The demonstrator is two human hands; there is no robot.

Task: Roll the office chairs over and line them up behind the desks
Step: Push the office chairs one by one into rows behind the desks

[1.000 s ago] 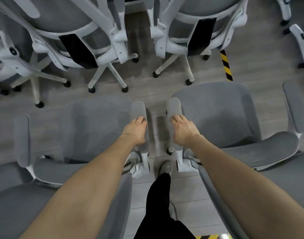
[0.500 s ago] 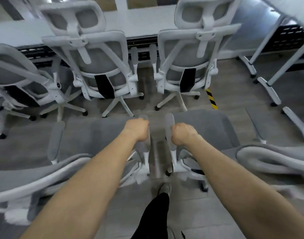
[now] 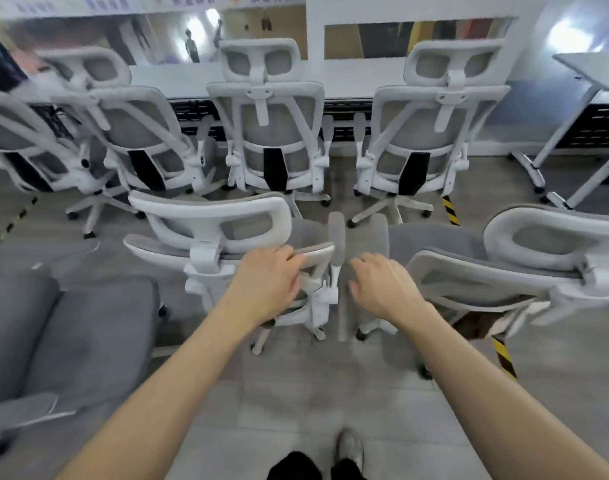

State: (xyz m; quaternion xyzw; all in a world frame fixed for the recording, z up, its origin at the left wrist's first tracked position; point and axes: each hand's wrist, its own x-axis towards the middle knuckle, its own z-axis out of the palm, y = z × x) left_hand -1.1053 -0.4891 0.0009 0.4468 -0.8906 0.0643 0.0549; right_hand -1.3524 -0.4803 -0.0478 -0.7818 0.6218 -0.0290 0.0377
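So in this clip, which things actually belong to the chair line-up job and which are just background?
Job:
- left hand on the left near chair
- right hand by the right near chair
- row of chairs already parked at the long desk

Background:
- grey sofa
- side table
- striped floor tape

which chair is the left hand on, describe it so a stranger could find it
Start at the long white desk with a row of chairs pushed up behind it. Nearer the camera stand two more chairs side by side; it is the left chair, under the left hand. Unlike its neighbour, its white headrest frame shows whole.
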